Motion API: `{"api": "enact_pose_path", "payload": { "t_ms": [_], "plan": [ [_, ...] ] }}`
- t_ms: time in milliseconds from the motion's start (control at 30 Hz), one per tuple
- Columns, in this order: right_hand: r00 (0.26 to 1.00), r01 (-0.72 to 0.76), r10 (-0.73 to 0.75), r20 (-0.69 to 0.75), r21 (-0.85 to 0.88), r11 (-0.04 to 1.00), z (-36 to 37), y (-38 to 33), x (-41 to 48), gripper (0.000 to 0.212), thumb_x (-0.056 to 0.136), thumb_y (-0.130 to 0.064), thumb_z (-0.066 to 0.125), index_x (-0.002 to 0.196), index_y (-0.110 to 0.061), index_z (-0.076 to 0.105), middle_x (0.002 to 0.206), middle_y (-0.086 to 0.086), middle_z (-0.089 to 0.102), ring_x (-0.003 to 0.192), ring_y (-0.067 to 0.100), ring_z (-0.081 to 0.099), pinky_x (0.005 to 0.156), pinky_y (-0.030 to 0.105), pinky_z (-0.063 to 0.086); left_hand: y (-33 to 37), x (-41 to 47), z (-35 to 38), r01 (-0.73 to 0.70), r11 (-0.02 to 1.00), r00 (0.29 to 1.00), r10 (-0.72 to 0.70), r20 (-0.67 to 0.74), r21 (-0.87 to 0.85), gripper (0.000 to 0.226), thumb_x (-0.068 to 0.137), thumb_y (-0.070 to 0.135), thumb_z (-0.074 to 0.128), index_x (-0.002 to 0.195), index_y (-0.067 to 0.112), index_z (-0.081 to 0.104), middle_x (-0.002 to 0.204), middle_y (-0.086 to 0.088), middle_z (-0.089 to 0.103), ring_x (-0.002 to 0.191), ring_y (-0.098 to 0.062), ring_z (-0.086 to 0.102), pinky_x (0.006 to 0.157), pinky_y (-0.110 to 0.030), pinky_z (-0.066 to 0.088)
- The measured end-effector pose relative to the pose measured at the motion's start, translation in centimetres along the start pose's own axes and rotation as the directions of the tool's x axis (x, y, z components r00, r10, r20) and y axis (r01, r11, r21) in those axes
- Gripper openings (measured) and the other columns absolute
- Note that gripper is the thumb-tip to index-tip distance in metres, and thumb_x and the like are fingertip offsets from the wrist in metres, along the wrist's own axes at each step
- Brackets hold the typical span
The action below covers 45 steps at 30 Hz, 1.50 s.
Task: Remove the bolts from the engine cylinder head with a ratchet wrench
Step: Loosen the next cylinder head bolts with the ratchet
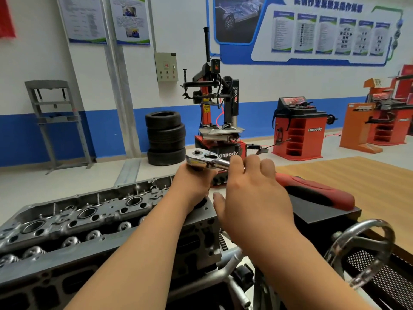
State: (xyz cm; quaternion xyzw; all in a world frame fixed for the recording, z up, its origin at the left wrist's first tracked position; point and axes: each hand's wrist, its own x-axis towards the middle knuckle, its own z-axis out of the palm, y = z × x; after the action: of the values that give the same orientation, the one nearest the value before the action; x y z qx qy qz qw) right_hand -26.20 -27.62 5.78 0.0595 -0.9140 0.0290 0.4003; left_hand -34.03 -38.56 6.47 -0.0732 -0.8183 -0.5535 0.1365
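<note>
Head cam: left hand [194, 182] under ratchet wrench [207, 161] head, grip hidden; right hand [252, 193] hooks shank. We keep it square & pull smooth.

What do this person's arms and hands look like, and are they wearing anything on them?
Nothing is worn on them. The left hand and right hand have no gloves. The left forearm and right forearm show no sleeves, watch or bracelet as far as the picture reaches.
</note>
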Motion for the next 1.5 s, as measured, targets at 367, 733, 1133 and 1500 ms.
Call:
{"api": "enact_pose_path", "payload": {
  "t_ms": [367, 733, 1133, 1500],
  "plan": [
    [0.940, -0.056, -0.185, 0.288, 0.663, 0.746, 6.9, 2.0, 12.7, 0.014, 0.081, -0.007, 0.062, 0.071, -0.015, 0.057, 0.074, 0.005, 0.059, 0.070, 0.020, 0.053, 0.066, 0.037, 0.048, -0.6, 0.7, -0.3, 0.045, 0.949, 0.998, -0.026, 0.063, -0.312, 0.020, 0.089, 0.011, 0.063, 0.069, 0.007, 0.060, 0.051, -0.005, 0.049, 0.045, -0.018, 0.046, 0.052, -0.031, 0.045],
    [0.990, -0.011, -0.082, 0.113, 0.646, 0.763, 7.8, 2.9, 10.6, 0.018, 0.080, -0.016, 0.066, 0.076, -0.024, 0.050, 0.081, -0.007, 0.049, 0.089, 0.014, 0.036, 0.068, 0.019, 0.032, -0.5, 0.9, 0.4, 0.091, 0.941, 0.996, -0.081, 0.044, -0.326, 0.042, 0.088, 0.006, 0.052, 0.048, 0.017, 0.046, 0.039, 0.000, 0.034, 0.034, -0.015, 0.028, 0.044, -0.027, 0.027],
    [0.994, 0.034, -0.025, -0.111, 0.079, 0.996, -0.2, -1.1, -2.2, 0.077, 0.061, -0.033, 0.074, 0.130, -0.003, 0.053, 0.109, 0.016, 0.057, 0.102, 0.032, 0.045, 0.080, 0.037, 0.050, -0.4, 0.6, -0.1, -0.052, 0.997, 0.996, 0.048, -0.070, -0.053, 0.018, 0.097, 0.015, 0.042, 0.088, 0.015, 0.058, 0.079, 0.003, 0.052, 0.077, -0.018, 0.049, 0.069, -0.032, 0.036],
    [0.960, 0.022, -0.182, 0.214, 0.588, 0.809, 8.3, 1.7, 13.1, 0.016, 0.084, -0.008, 0.061, 0.098, -0.013, 0.065, 0.102, 0.007, 0.060, 0.102, 0.026, 0.051, 0.092, 0.039, 0.044, -0.9, 1.0, -0.4, 0.084, 0.926, 0.990, -0.037, 0.135, -0.368, 0.023, 0.090, 0.013, 0.060, 0.067, 0.010, 0.059, 0.053, -0.005, 0.048, 0.042, -0.017, 0.045, 0.045, -0.028, 0.045]
  ]
}}
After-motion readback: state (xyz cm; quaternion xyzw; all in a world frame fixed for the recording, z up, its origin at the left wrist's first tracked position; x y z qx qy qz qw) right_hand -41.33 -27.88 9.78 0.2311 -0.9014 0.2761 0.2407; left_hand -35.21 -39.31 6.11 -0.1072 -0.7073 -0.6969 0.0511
